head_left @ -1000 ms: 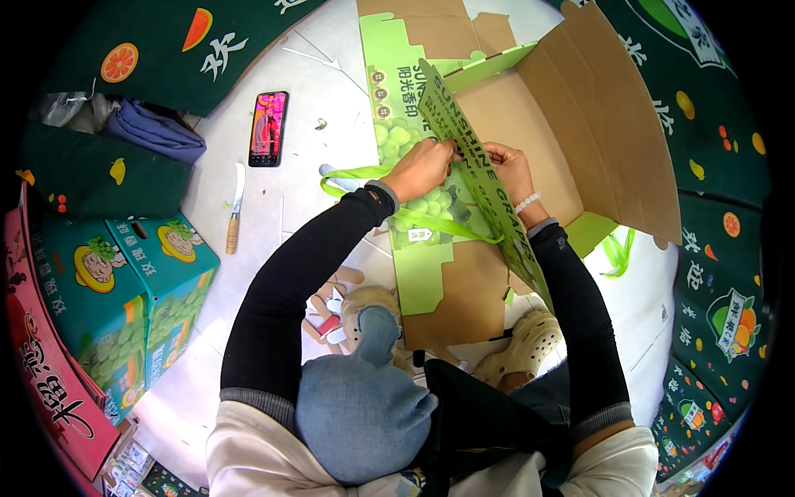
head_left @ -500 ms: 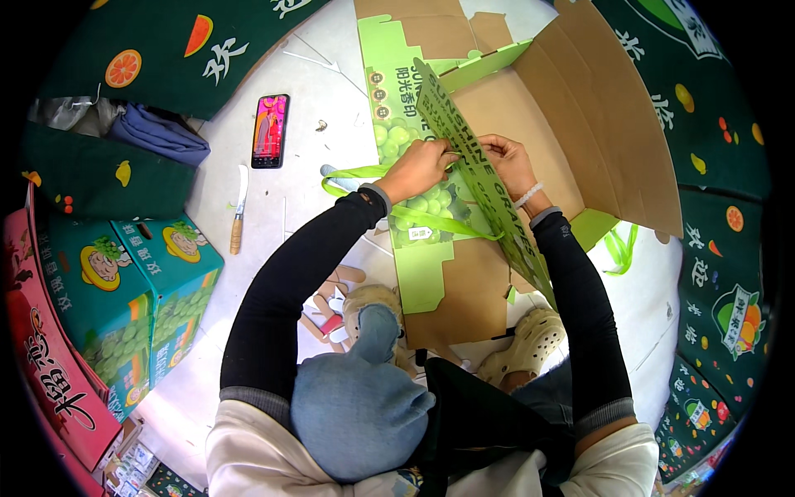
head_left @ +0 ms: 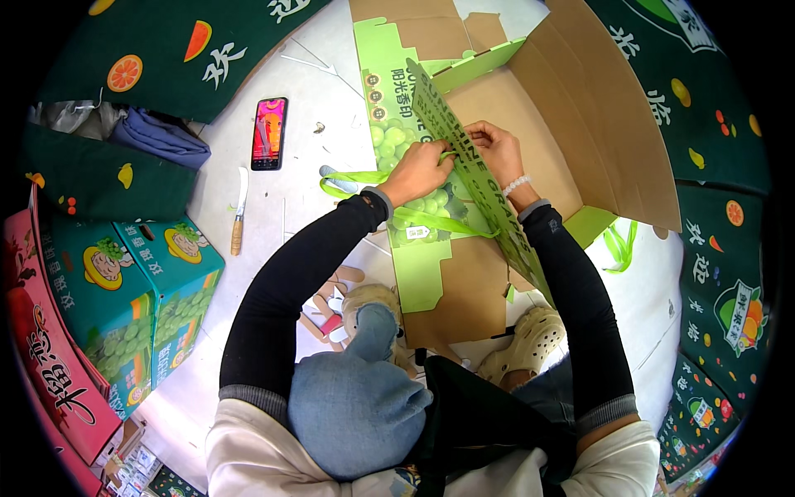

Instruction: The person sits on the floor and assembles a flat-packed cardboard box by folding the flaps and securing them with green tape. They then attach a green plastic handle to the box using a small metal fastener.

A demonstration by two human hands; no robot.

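A green cardboard carton printed with grapes stands partly folded in front of me, its brown inside showing. One printed side panel rises on edge between my hands. On its outer face, my left hand pinches a bright green ribbon handle close to the panel. My right hand is on the brown inner side, fingers bent together near the panel's top edge. Whatever its fingertips hold is too small to make out. Another green ribbon hangs at the carton's right side.
A phone and a wooden-handled knife lie on the pale floor to the left. Cardboard scraps are by my shoe. Teal fruit boxes stand at left, and dark green printed covers hang along the right.
My right hand has shifted slightly up and left along the inside of the panel. The panel has tilted a little leftward; my left hand stays pinched at the ribbon.
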